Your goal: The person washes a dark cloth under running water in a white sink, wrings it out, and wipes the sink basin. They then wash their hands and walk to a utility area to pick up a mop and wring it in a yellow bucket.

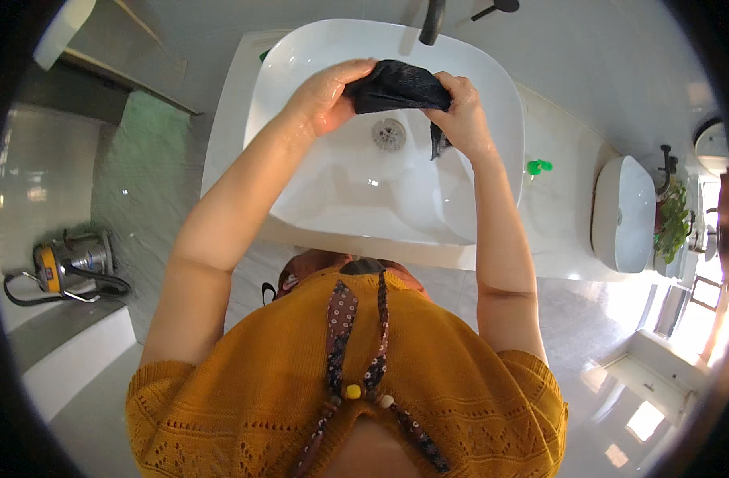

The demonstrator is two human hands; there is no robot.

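Observation:
A wet black cloth [400, 88] is stretched between my two hands above a white ceramic washbasin [364, 209]. My left hand [328, 95] grips its left end, the thumb and part of the palm tucked behind or inside the fabric. At the other end my right hand [463, 113] pinches it, and a loose tail of the cloth hangs below that wrist. Both hands glisten with water. Nearer to me than the cloth, the round drain [389, 134] shows in the basin's floor. The black spout [433, 23] sticks out beyond the cloth; no stream shows beneath it.
A green pump top [539, 167] stands on the pale countertop [556, 221] at the right. Farther right are a second basin [624, 215] and a leafy plant [672, 218]. A canister vacuum [80, 263] sits at the far left. A black tap handle [497, 8] juts from the wall.

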